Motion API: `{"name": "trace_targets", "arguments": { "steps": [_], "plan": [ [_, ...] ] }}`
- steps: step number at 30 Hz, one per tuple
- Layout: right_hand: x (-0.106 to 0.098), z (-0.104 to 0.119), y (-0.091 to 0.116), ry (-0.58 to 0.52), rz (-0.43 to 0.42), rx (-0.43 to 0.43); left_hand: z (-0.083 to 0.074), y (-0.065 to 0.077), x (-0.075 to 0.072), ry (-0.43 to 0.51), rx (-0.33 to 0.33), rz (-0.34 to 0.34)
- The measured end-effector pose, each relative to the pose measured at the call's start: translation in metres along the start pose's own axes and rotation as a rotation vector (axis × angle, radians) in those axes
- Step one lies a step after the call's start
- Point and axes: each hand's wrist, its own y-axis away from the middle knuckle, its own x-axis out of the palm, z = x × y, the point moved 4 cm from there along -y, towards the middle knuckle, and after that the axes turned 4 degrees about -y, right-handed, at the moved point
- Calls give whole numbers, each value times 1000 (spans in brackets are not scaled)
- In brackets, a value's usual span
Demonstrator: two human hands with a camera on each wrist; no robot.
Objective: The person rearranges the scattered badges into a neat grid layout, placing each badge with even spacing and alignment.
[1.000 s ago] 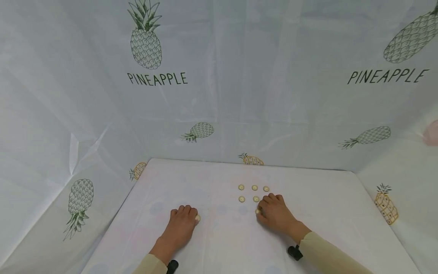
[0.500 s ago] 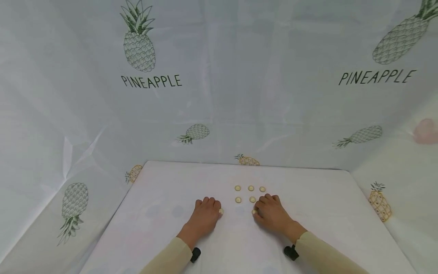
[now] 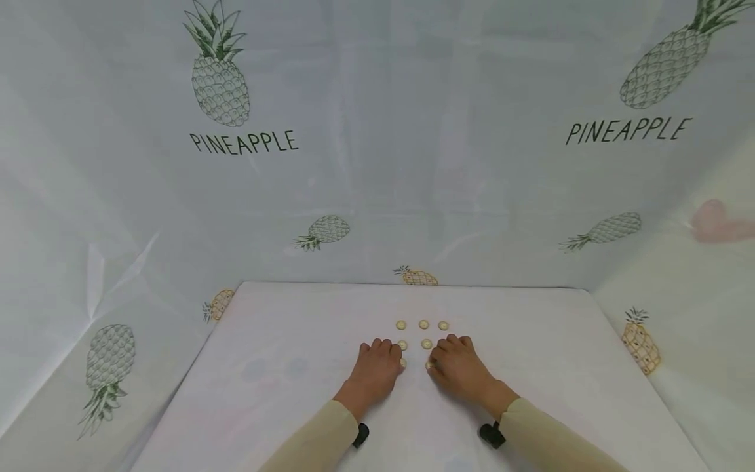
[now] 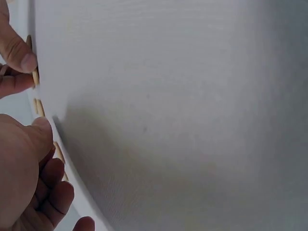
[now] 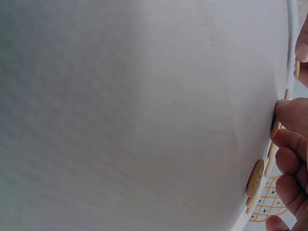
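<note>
Small round wooden buttons lie on the white table in the head view. Three form the far row, with the middle one (image 3: pixel 424 324) between two others. Nearer stand a left button (image 3: pixel 402 345) and a right button (image 3: pixel 426 344). My left hand (image 3: pixel 374 373) pinches a button (image 3: pixel 403 363) just in front of the left one; the right wrist view shows this button (image 5: pixel 297 69) on edge at the fingertips. My right hand (image 3: pixel 463 370) pinches another button (image 3: pixel 429 365), also seen as a tilted button (image 5: pixel 275 126) between thumb and finger. Whether more lie behind the right hand is hidden.
The white-covered table (image 3: pixel 295 314) has its far edge against a hanging sheet (image 3: pixel 407 164) printed with pineapples. A black wrist camera (image 3: pixel 361 435) sits below the left hand, another camera (image 3: pixel 492 434) below the right.
My left hand has moved right and slightly forward with its button, coming close to the right hand. The right hand keeps its place beside the rows. The head view has turned slightly right.
</note>
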Motion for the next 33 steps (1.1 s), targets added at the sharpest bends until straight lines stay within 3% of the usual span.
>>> {"name": "trace_targets", "arguments": {
  "steps": [9, 22, 33],
  "plan": [
    [-1, 5, 1, -2, -5, 0, -4, 1, 2, -21, -21, 28],
    [-3, 6, 3, 16, -13, -8, -7, 3, 4, -25, -30, -30],
    [-5, 5, 4, 27, -15, -6, -9, 3, 3, -17, -28, -19]
  ]
}}
